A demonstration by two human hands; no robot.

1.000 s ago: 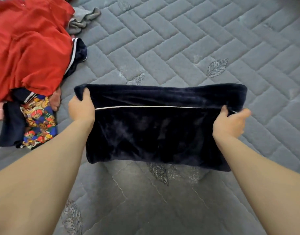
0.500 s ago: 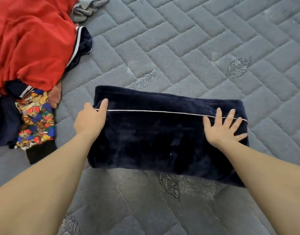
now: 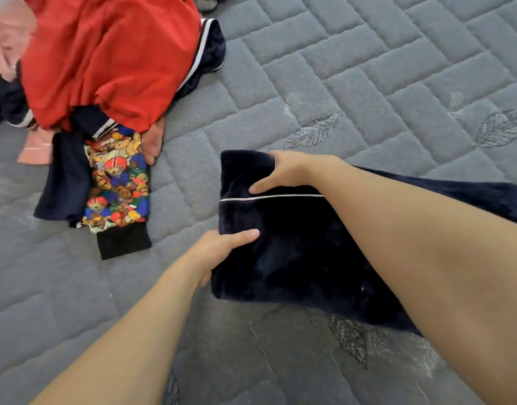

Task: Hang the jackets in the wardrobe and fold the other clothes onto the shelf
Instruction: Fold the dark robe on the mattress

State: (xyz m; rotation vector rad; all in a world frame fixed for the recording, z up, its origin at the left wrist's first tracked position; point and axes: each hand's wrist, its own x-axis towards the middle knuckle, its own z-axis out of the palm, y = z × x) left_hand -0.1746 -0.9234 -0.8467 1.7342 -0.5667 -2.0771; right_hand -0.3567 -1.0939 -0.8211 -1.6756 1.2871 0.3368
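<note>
On the grey quilted mattress (image 3: 368,68) the folded navy velvet garment (image 3: 295,258) lies flat. Both hands grip its left end: left hand (image 3: 222,252) near corner, right hand (image 3: 283,171) far corner. Best carry that end across evenly, keeping the white piping (image 3: 269,198) straight.

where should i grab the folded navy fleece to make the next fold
Grip the folded navy fleece at its left short end, coming from the left: that edge is thick, stacked and exposed. The left hand holds its near corner, the right hand its far corner.
</note>
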